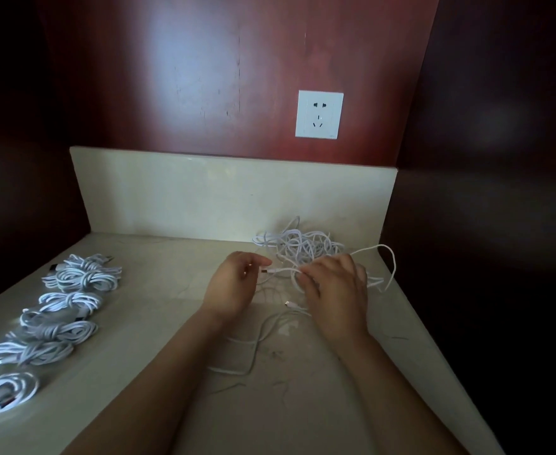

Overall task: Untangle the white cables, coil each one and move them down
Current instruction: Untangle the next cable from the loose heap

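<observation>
Head view: I am watching both hands at the tangle (302, 247).
Right hand (335, 290) is pinching one cable (283, 270); left hand (234, 284) grip, cannot tell.

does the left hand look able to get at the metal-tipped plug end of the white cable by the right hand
Probably yes: the left hand sits right beside the metal-tipped plug end, with nothing between them. The right hand grips that white cable just behind the plug.
</observation>
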Demonstrator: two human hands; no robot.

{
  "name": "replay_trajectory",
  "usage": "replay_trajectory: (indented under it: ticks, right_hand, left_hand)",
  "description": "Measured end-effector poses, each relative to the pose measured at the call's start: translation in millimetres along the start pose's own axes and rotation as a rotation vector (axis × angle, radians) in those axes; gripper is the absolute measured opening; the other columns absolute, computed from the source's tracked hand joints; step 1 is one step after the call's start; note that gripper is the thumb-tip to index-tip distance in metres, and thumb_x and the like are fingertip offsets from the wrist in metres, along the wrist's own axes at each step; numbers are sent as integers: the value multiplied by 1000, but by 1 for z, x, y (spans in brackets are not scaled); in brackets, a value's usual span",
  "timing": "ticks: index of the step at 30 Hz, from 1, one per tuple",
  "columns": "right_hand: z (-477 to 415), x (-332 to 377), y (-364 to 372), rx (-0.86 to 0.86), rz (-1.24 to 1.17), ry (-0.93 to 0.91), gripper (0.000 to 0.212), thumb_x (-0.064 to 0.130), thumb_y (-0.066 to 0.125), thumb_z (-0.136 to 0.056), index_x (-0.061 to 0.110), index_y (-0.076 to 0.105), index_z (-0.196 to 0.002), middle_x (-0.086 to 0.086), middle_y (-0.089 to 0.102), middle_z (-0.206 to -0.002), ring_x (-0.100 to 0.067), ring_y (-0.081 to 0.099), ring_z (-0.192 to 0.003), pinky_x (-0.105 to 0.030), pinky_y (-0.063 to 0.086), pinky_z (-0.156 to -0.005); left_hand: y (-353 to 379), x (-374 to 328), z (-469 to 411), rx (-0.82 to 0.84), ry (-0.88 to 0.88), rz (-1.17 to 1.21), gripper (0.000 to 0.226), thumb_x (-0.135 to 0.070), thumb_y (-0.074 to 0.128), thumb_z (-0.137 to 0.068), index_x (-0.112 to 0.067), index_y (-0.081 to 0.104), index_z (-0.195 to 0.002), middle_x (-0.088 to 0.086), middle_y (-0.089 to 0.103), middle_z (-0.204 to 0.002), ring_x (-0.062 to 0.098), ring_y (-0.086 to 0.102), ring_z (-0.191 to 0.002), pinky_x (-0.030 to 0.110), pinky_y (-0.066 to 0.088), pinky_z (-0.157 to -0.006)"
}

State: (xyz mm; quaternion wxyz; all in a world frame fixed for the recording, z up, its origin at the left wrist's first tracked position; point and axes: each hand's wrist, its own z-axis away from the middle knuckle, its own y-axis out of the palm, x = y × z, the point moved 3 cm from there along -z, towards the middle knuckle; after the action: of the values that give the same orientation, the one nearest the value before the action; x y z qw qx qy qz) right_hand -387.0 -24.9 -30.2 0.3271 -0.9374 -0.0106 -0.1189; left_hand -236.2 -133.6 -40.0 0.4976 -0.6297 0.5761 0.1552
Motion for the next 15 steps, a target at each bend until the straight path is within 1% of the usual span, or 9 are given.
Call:
replay_trajectory:
  ticks: [1, 3, 5, 7, 9, 10, 12, 13, 15]
  right_hand:
    - [0, 2, -2, -9, -26, -21, 15, 35, 58, -87, 29, 72, -87, 13, 66, -85, -17, 52, -91, -31, 32, -83]
    - [-1, 9, -3, 2, -89, -78, 24, 35, 50, -93, 26, 72, -92, 12, 68, -86, -16, 52, -90, -33, 38, -81]
    - [-2, 14, -4, -17, -154, -120, 27, 33, 48, -96, 22, 73, -97, 9, 69, -87, -17, 54, -88, -35, 44, -78]
    - [-7, 20, -6, -77, -251, -116, 24, 28, 51, -96, 19, 73, -99, 6, 70, -90, -18, 59, -88, -35, 48, -77]
    - [-15, 30, -8, -120, -366, -69, 20, 24, 54, -94, 19, 73, -98, 6, 71, -93, -15, 62, -88, -30, 49, -77]
    - [-20, 37, -7, -127, -433, -32, 20, 24, 54, -93, 19, 73, -97, 7, 71, -93, -11, 63, -86, -26, 49, -75]
    - [-29, 50, -3, -97, -566, 69, 26, 27, 50, -90, 18, 73, -97, 8, 71, -94, -5, 62, -85, -20, 48, -71]
    - [-32, 55, 1, -66, -613, 119, 27, 29, 49, -90, 19, 73, -97, 10, 70, -94, -4, 63, -86, -21, 48, -71]
    - [-30, 62, 13, 11, -621, 164, 25, 30, 47, -93, 22, 71, -94, 11, 69, -89, -8, 64, -84, -31, 52, -71]
  left_hand:
    - [-4, -6, 0, -32, 54, -46, 31, -8, 52, -95, -33, 70, -93, -12, 60, -99, 6, 60, -95, 24, 48, -88]
    - [-12, -20, 1, -61, 141, -14, 21, -27, 52, -94, -33, 72, -95, -15, 59, -101, 0, 57, -100, 19, 44, -88]
    - [-17, -38, 3, 36, 137, 23, 24, -46, 47, -94, -35, 68, -87, -12, 66, -94, 0, 61, -93, 22, 48, -84]
    - [-19, -51, 6, 158, 138, -144, 34, -52, 43, -97, -28, 58, -79, -7, 66, -81, 10, 62, -81, 31, 48, -74]
    - [-24, -60, 6, 203, 189, -318, 36, -47, 39, -101, -29, 48, -71, -7, 59, -70, 14, 57, -73, 33, 44, -68]
    - [-29, -62, 5, 201, 206, -310, 36, -44, 38, -102, -31, 45, -69, -9, 55, -67, 12, 54, -69, 33, 42, -66]
    - [-37, -62, 2, 170, 197, -160, 34, -38, 40, -103, -30, 49, -71, -13, 54, -63, 6, 50, -65, 31, 42, -66]
    - [-39, -59, 2, 138, 166, -44, 33, -33, 41, -103, -27, 53, -73, -16, 55, -63, 3, 49, -64, 30, 42, -66]
    - [-41, -52, 4, 75, 71, 201, 34, -20, 41, -104, -18, 57, -74, -18, 53, -56, -1, 47, -57, 21, 38, -60]
